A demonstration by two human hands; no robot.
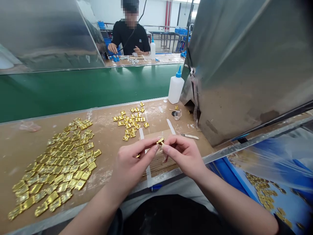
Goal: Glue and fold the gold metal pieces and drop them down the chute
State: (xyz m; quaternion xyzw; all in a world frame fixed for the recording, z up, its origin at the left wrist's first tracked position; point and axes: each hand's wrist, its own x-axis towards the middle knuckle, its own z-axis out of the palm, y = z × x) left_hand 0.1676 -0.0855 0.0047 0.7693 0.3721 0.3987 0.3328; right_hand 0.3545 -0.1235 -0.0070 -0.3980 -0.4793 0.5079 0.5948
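Observation:
My left hand (137, 158) pinches a small shiny gold piece (160, 141) between thumb and forefinger, and another bit of gold shows within its curled fingers. My right hand (184, 153) has thumb and fingertips closed on the same gold piece from the right. Both hands meet above the front edge of the brown-covered table (105, 130). Many flat gold pieces (63, 161) lie spread to the left of my left hand. A smaller group of gold parts (132, 122) lies beyond my hands.
A white bottle with blue cap (176, 89) stands at the back, near a small clear cup (177, 115). A knife-like tool (190, 136) lies right of my hands. Metal panels flank a green belt (85, 86). A person (132, 36) sits opposite. Blue bin (227, 176) lower right.

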